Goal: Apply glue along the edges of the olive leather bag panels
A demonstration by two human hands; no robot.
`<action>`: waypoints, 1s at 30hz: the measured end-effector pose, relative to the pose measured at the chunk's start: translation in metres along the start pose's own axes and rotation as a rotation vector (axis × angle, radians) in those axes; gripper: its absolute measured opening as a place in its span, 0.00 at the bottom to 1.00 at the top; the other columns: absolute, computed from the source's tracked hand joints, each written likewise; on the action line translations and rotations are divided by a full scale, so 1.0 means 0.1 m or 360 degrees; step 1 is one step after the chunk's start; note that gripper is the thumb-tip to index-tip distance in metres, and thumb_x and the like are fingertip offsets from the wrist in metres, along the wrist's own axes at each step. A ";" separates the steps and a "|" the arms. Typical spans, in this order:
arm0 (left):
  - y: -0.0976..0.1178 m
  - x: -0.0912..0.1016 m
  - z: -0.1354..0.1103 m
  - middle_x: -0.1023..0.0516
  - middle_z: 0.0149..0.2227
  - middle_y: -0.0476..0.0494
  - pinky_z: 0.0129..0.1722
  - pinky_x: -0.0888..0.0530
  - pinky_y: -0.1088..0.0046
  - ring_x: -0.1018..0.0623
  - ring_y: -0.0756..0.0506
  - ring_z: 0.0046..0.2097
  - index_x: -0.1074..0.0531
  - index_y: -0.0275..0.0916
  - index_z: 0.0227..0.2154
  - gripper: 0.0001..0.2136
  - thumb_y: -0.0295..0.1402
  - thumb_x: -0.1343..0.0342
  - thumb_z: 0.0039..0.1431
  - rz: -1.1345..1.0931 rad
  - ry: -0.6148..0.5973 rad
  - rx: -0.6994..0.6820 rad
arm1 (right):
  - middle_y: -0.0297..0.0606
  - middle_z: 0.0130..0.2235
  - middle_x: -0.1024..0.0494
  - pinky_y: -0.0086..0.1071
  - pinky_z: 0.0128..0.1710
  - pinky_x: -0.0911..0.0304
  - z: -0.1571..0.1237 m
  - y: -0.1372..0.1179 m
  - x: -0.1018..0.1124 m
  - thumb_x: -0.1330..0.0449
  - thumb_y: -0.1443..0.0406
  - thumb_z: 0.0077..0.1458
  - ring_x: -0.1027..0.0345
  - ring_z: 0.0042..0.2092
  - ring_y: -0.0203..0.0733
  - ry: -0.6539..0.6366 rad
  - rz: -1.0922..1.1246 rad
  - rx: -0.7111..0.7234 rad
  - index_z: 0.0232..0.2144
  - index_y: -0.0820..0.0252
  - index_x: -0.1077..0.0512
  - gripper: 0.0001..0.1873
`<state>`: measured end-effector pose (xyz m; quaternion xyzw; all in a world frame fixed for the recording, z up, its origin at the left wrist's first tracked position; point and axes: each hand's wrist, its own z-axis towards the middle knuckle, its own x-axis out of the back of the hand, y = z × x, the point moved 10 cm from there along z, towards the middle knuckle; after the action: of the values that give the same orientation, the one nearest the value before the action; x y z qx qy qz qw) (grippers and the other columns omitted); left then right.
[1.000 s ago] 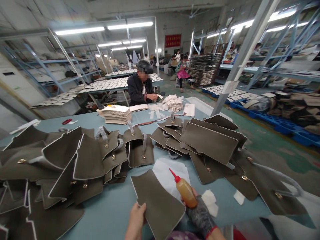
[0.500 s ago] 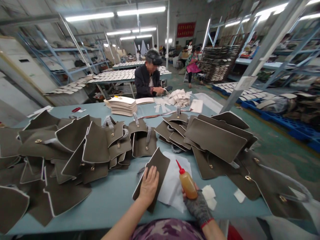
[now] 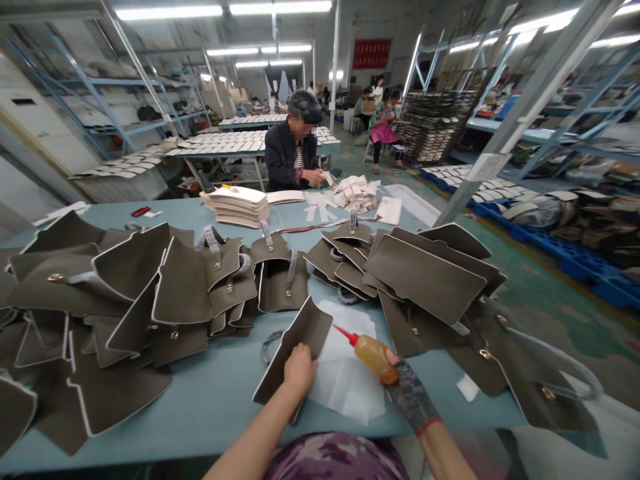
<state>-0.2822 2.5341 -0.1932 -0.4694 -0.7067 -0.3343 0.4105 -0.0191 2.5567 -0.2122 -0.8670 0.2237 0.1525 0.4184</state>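
My left hand [image 3: 300, 370] is closed at the right edge of an olive-brown bag piece [image 3: 295, 340] with pale edging; its fingertips are partly hidden. The piece lies tilted on the table, and a wrapped loop handle [image 3: 271, 345] sticks out at its left. In a grey fingerless glove, my right hand [image 3: 403, 383] is wrapped around a squeeze bottle [image 3: 373, 357] of amber liquid. The bottle's red nozzle [image 3: 345, 335] points up and left, close to the right edge of the piece. Beneath the bottle lie thin white sheets [image 3: 345, 393].
Similar bag pieces with clasps are heaped on the left [image 3: 125, 293] and right [image 3: 425, 273] of the blue-green table [image 3: 210, 400]. Across it, a co-worker [image 3: 293, 150] handles small pale pieces beside a stack of cream panels [image 3: 240, 207]. A metal post [image 3: 480, 173] rises at the right.
My left hand has gone from lying flat with fingers spread to curled at the piece's edge. The bottle has tipped left, its nozzle closer to the piece, and my right hand has risen slightly.
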 end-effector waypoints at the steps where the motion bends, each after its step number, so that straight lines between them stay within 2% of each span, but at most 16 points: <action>1: 0.00 0.00 0.00 0.29 0.55 0.34 0.56 0.31 0.67 0.30 0.40 0.58 0.29 0.34 0.47 0.14 0.32 0.49 0.61 -0.0016 -0.0017 0.0002 | 0.33 0.24 0.23 0.28 0.19 0.37 -0.01 -0.07 0.00 0.29 0.51 0.34 0.29 0.26 0.40 0.0016 -0.0089 0.0083 0.34 0.60 0.27 0.27; 5: -0.02 0.03 0.01 0.27 0.53 0.35 0.53 0.30 0.68 0.28 0.41 0.56 0.28 0.34 0.45 0.13 0.33 0.48 0.61 -0.0046 -0.0024 -0.0013 | 0.32 0.23 0.25 0.26 0.19 0.39 -0.04 -0.16 -0.01 0.31 0.47 0.35 0.30 0.28 0.39 0.0076 -0.0295 0.0224 0.34 0.58 0.27 0.27; 9: -0.04 0.05 0.01 0.26 0.50 0.36 0.51 0.29 0.69 0.26 0.41 0.54 0.27 0.34 0.43 0.12 0.33 0.48 0.60 -0.0074 0.0019 -0.0044 | 0.31 0.23 0.26 0.25 0.18 0.41 -0.04 -0.14 -0.02 0.32 0.47 0.37 0.32 0.28 0.38 0.0050 -0.0349 0.0235 0.35 0.58 0.27 0.27; 13: -0.02 0.01 0.02 0.25 0.49 0.35 0.50 0.28 0.69 0.25 0.42 0.52 0.26 0.34 0.43 0.13 0.29 0.54 0.62 -0.0030 -0.0006 -0.0049 | 0.31 0.23 0.27 0.26 0.17 0.41 -0.01 -0.12 0.02 0.34 0.46 0.39 0.33 0.25 0.37 0.0058 -0.0419 0.0270 0.34 0.58 0.28 0.26; 17: -0.05 0.01 0.08 0.24 0.49 0.33 0.50 0.28 0.70 0.24 0.42 0.52 0.24 0.33 0.43 0.17 0.22 0.59 0.61 -0.0080 -0.0059 0.0011 | 0.30 0.25 0.27 0.27 0.16 0.40 0.03 -0.12 0.07 0.30 0.49 0.35 0.36 0.22 0.34 0.0180 -0.0574 0.0333 0.35 0.58 0.28 0.27; 22: -0.17 0.04 0.20 0.20 0.47 0.35 0.47 0.28 0.72 0.22 0.43 0.49 0.22 0.35 0.42 0.18 0.24 0.58 0.62 -0.0185 -0.0107 0.0074 | 0.31 0.27 0.26 0.27 0.17 0.40 0.07 -0.14 -0.03 0.28 0.53 0.31 0.36 0.23 0.35 0.0284 -0.0626 0.0380 0.33 0.58 0.28 0.26; 25: -0.20 0.04 0.24 0.20 0.47 0.35 0.47 0.29 0.73 0.22 0.43 0.50 0.21 0.36 0.42 0.18 0.24 0.57 0.61 -0.0238 -0.0111 0.0073 | 0.33 0.28 0.25 0.30 0.23 0.37 0.14 -0.20 -0.11 0.31 0.52 0.35 0.33 0.29 0.40 0.0320 -0.0778 0.0475 0.32 0.56 0.28 0.22; 27: -0.21 0.05 0.24 0.20 0.47 0.34 0.47 0.29 0.72 0.22 0.42 0.50 0.21 0.35 0.42 0.18 0.24 0.57 0.60 -0.0262 -0.0113 0.0079 | 0.35 0.31 0.24 0.34 0.33 0.34 0.20 -0.27 -0.17 0.33 0.52 0.39 0.31 0.34 0.43 0.0334 -0.0899 0.0619 0.32 0.54 0.28 0.19; 30: -0.19 0.06 0.22 0.20 0.47 0.33 0.47 0.29 0.71 0.22 0.41 0.50 0.21 0.35 0.43 0.19 0.23 0.57 0.60 -0.0289 -0.0116 0.0077 | 0.39 0.36 0.24 0.39 0.46 0.36 0.27 -0.34 -0.22 0.34 0.51 0.42 0.31 0.39 0.46 0.0342 -0.1029 0.0791 0.34 0.55 0.28 0.19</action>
<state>-0.3076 2.5486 -0.1989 -0.4053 -0.7686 -0.3357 0.3637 -0.0227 2.6023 -0.1958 -0.7763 0.0125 -0.1364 0.6153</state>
